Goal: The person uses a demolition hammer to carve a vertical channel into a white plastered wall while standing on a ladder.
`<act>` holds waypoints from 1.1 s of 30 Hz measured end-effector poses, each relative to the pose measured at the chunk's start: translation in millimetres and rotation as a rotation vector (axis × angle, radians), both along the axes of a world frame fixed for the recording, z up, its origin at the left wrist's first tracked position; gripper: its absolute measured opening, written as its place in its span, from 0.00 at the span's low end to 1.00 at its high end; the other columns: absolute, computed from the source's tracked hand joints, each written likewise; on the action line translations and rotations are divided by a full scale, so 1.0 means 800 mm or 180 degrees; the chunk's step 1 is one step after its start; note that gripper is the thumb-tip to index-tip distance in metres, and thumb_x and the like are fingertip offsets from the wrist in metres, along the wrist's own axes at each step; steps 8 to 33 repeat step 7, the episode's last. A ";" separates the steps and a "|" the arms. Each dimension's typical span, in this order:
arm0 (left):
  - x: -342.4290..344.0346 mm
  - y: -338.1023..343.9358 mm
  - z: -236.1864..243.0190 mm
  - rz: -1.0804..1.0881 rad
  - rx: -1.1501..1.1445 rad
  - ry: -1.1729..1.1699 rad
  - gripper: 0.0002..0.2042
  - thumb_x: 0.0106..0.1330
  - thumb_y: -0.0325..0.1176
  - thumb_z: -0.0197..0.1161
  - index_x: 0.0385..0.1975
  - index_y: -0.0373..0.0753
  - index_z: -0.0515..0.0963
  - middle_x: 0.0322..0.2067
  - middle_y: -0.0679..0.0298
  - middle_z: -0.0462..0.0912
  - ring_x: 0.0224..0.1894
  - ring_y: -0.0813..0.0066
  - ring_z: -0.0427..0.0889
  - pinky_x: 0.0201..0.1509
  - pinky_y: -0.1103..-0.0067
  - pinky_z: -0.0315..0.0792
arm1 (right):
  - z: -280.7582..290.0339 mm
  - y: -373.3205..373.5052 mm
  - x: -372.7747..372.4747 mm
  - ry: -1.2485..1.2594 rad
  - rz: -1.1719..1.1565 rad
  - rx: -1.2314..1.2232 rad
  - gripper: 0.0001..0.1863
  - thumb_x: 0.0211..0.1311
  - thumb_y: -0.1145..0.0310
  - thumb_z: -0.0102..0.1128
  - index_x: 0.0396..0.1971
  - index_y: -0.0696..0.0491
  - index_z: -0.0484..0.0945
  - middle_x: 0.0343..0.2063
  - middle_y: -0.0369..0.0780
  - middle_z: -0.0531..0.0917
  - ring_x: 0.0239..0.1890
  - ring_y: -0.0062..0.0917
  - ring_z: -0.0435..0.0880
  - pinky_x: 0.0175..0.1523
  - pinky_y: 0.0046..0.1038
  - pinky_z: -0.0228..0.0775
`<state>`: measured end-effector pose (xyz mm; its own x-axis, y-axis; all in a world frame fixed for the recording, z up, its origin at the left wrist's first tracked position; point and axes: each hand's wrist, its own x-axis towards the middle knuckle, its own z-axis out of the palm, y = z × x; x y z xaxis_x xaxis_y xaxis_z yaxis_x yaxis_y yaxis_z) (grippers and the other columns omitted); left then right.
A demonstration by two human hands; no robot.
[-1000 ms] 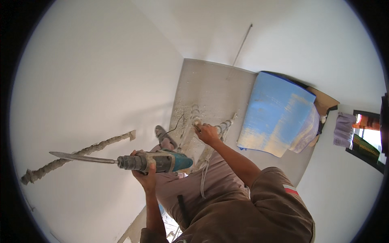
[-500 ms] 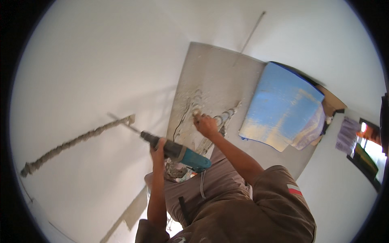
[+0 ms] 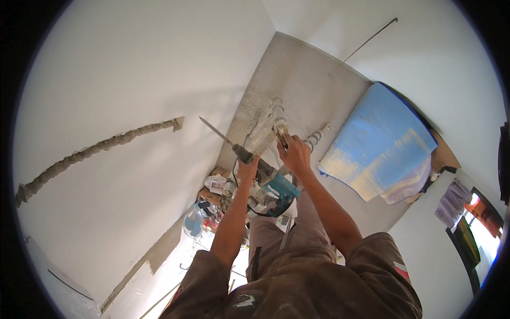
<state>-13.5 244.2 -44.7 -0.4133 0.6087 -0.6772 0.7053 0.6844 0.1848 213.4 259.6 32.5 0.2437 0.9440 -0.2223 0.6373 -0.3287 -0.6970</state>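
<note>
My left hand (image 3: 248, 170) is closed around the front of a teal and dark grey rotary hammer (image 3: 280, 189). Its long pointed chisel bit (image 3: 215, 130) angles up toward the left wall, with the tip apart from the rough groove (image 3: 101, 146) cut there. The tool's rear handle hangs free near my thighs. My right hand (image 3: 295, 154) has its fingers bent around the near end of a dusty, banded pole (image 3: 278, 112); a dark part shows at the fingertips. A second banded pole (image 3: 317, 137) lies to its right.
A worn blue board (image 3: 380, 141) stands at the right by the far wall. A thin rod (image 3: 369, 41) sticks out beyond it. Below left are a fan (image 3: 193, 223) and cluttered items (image 3: 215, 186). Dust and debris lie on the grey floor (image 3: 297, 69).
The rotary hammer has moved right, away from the groove, and its bit tip is clear of the wall cut. My right hand has shifted slightly right and nearer the tool. The view has turned.
</note>
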 end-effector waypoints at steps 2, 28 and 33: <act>0.001 0.004 -0.013 0.0056 0.0099 0.0031 0.60 0.45 0.71 0.64 0.70 0.29 0.53 0.61 0.41 0.69 0.63 0.45 0.69 0.66 0.61 0.63 | 0.003 0.001 0.001 0.0061 0.0069 -0.0024 0.16 0.60 0.58 0.61 0.41 0.53 0.80 0.28 0.47 0.81 0.32 0.43 0.84 0.35 0.43 0.74; -0.003 0.015 -0.035 0.0127 -0.0182 -0.0149 0.60 0.45 0.74 0.61 0.70 0.32 0.53 0.62 0.43 0.69 0.64 0.46 0.70 0.67 0.61 0.63 | -0.013 0.002 0.004 -0.0039 0.0230 0.0059 0.17 0.62 0.56 0.60 0.44 0.52 0.80 0.29 0.47 0.81 0.29 0.44 0.83 0.35 0.42 0.75; -0.003 0.015 -0.035 0.0127 -0.0182 -0.0149 0.60 0.45 0.74 0.61 0.70 0.32 0.53 0.62 0.43 0.69 0.64 0.46 0.70 0.67 0.61 0.63 | -0.013 0.002 0.004 -0.0039 0.0230 0.0059 0.17 0.62 0.56 0.60 0.44 0.52 0.80 0.29 0.47 0.81 0.29 0.44 0.83 0.35 0.42 0.75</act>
